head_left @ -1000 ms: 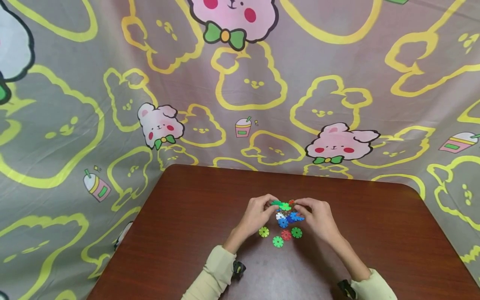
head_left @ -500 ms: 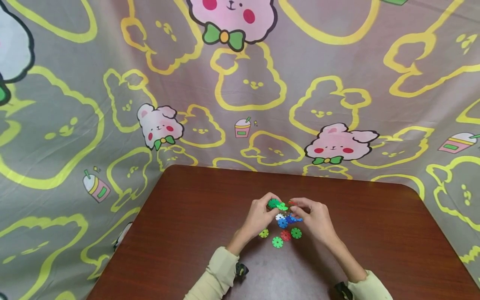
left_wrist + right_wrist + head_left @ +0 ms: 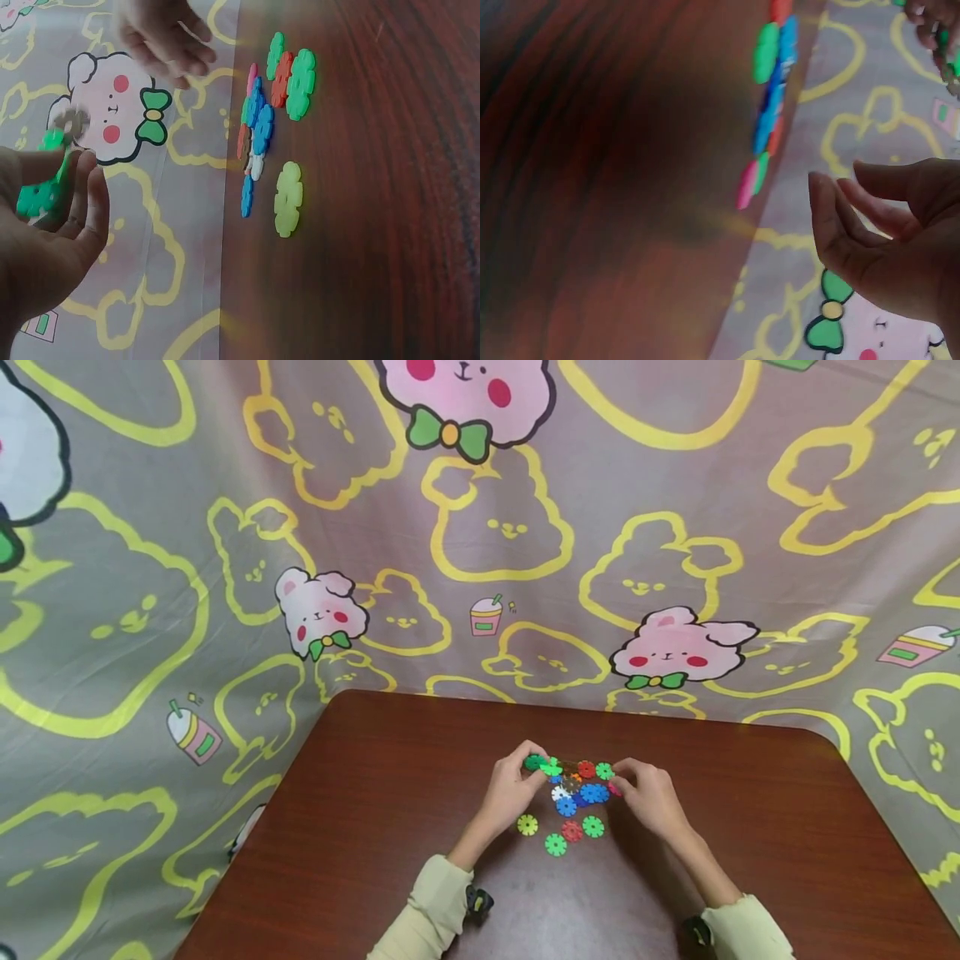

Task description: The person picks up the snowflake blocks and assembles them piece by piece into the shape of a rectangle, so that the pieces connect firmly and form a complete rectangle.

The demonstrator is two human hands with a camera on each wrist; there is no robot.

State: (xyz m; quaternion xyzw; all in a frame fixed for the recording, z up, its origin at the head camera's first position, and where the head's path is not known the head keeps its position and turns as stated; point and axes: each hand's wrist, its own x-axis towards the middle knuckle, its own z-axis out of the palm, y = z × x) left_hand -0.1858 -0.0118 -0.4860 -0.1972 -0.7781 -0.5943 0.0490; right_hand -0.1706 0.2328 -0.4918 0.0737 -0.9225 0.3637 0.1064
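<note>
In the head view my left hand (image 3: pixel 504 795) pinches joined green slotted discs (image 3: pixel 535 762), snowflake-shaped building pieces, above the table. The left wrist view shows a brownish disc (image 3: pixel 71 124) at the upper end of these green pieces. My right hand (image 3: pixel 652 800) is raised to the right of the loose discs. Its fingers (image 3: pixel 825 217) are loosely bent with nothing between them, as the right wrist view shows. Beneath the hands lie blue discs (image 3: pixel 595 792), a white disc (image 3: pixel 560 793), a red disc (image 3: pixel 586 769) and a light green disc (image 3: pixel 603 771).
Nearer the person lie a yellow disc (image 3: pixel 527 825), a bright green disc (image 3: pixel 556 844), another red disc (image 3: pixel 572 831) and a darker green disc (image 3: pixel 593 826). The brown wooden table (image 3: pixel 360 827) meets a cartoon-printed cloth (image 3: pixel 525 635) at its far edge.
My right hand has moved away to the right from the held pieces, bringing red, green and pink discs into view. My left hand has shifted slightly left and up with the green discs.
</note>
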